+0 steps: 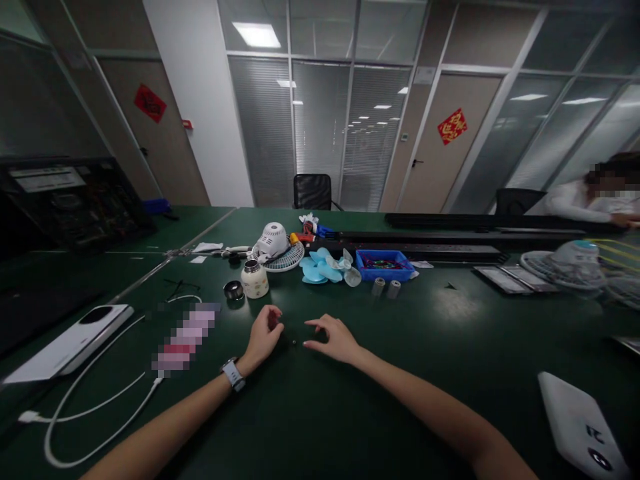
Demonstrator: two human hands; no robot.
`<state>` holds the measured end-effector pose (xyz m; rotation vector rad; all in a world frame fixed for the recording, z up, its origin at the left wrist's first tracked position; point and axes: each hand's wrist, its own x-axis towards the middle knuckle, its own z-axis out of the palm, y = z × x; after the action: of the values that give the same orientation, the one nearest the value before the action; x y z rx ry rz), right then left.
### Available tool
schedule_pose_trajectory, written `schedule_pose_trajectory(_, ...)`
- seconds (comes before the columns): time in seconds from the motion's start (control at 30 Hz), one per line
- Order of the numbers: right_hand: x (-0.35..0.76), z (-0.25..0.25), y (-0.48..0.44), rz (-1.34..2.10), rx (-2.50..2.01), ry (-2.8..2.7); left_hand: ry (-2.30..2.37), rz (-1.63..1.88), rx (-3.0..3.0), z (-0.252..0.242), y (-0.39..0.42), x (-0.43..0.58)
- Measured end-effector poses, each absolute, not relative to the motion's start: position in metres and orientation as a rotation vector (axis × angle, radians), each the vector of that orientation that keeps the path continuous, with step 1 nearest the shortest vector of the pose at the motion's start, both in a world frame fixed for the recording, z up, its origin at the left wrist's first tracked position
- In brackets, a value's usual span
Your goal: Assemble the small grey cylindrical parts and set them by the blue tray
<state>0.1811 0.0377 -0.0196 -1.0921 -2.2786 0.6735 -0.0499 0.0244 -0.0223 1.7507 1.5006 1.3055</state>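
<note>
A tiny shiny piece (294, 342), too small to name, lies on the green table between my two hands. My left hand (263, 337) rests just left of it, fingers loosely curled, with a gap between thumb and fingertips and nothing visible in it. On the right, my right hand (334, 340) has thumb and index finger spread apart towards the piece, holding nothing. Beyond the left hand stands a cream patterned flask (255, 280) with its mouth uncovered. Its dark, shiny cup-like lid (233, 291) sits beside it.
Behind are light-blue fan blades (317, 267), a white fan part (273, 241), a blue tray (383, 273) of wires and two small metal cylinders (379, 287). A phone on a white cable (100, 403) lies left, another phone (580, 420) right. A person (575, 200) sits far right.
</note>
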Motion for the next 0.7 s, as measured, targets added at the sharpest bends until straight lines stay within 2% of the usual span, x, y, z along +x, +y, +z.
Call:
schedule_pose_trajectory(0.27, 0.146, -0.022, 0.051, 0.646, -1.053, -2.348, 1.504, 1.302, 1.663, -0.031, 0.032, -0.055)
schedule_pose_trajectory(0.4, 0.215, -0.005, 0.073, 0.461, -1.137, -2.088, 1.487, 1.263, 1.665, -0.03, 0.034, -0.055)
schedule_pose_trajectory(0.57, 0.349, 0.006, 0.12, -0.153, -1.539, -1.551, 1.465, 1.244, 1.654, -0.034, 0.038, -0.055)
schedule_pose_trajectory(0.7, 0.4, -0.008, 0.138, -0.201, -1.705, -1.548, 1.465, 1.238, 1.645, -0.035, 0.038, -0.056)
